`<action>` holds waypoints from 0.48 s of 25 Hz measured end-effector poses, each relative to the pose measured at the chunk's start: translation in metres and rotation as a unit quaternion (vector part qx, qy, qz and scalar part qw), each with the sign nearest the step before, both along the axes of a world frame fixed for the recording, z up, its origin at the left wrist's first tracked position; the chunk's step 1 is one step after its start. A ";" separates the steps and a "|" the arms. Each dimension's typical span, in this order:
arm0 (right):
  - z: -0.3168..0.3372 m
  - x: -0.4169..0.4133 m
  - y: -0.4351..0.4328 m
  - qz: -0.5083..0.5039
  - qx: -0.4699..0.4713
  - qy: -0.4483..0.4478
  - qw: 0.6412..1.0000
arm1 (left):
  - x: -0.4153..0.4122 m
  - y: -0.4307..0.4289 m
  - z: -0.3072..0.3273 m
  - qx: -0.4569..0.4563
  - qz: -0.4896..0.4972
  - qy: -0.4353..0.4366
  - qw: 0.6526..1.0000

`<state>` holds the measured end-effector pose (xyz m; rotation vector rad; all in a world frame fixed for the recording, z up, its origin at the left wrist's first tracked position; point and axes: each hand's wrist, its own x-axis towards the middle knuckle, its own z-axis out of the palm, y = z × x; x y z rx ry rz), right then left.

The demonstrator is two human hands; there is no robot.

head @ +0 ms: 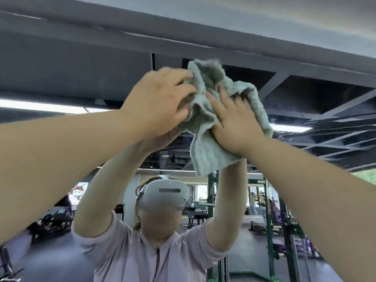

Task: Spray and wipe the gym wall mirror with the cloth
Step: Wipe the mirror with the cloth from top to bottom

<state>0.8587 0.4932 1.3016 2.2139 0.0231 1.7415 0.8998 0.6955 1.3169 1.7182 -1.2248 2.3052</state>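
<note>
Both arms reach high, holding a crumpled green cloth (205, 157) against the top part of the mirror (254, 231). The left hand (156, 102) grips its bunched left side with curled fingers, while the right hand (238, 125) presses flat on it, fingers straight, tips under a fold.

The cloth (205, 155) apparently hides fingertips of the right hand (238, 125)

Dark grey ceiling beam (183, 37) runs across the top, with a black open-grid ceiling (325, 102) at right. Strip light (40, 105) glows left. Green rack (268, 220) stands right, cartoon poster (78, 193) far left, bright window (201, 192) far, grey floor (244, 247) below.
</note>
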 end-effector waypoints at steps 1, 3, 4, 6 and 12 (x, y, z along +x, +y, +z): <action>-0.001 -0.005 -0.001 0.014 -0.009 0.019 1.000 | 0.002 0.000 0.001 -0.010 0.017 -0.068 0.997; -0.003 -0.019 -0.007 0.032 -0.023 0.055 0.998 | -0.001 -0.007 0.002 0.024 -0.007 -0.116 0.993; -0.005 -0.023 -0.009 0.044 -0.031 0.065 0.996 | -0.006 -0.014 0.002 0.065 -0.018 -0.089 0.994; -0.012 -0.029 -0.015 0.079 -0.037 0.070 0.994 | -0.019 -0.028 0.001 0.106 -0.018 0.038 0.993; -0.019 -0.039 -0.057 -0.043 -0.131 -0.186 0.973 | -0.035 -0.054 0.014 -0.097 0.201 0.105 0.969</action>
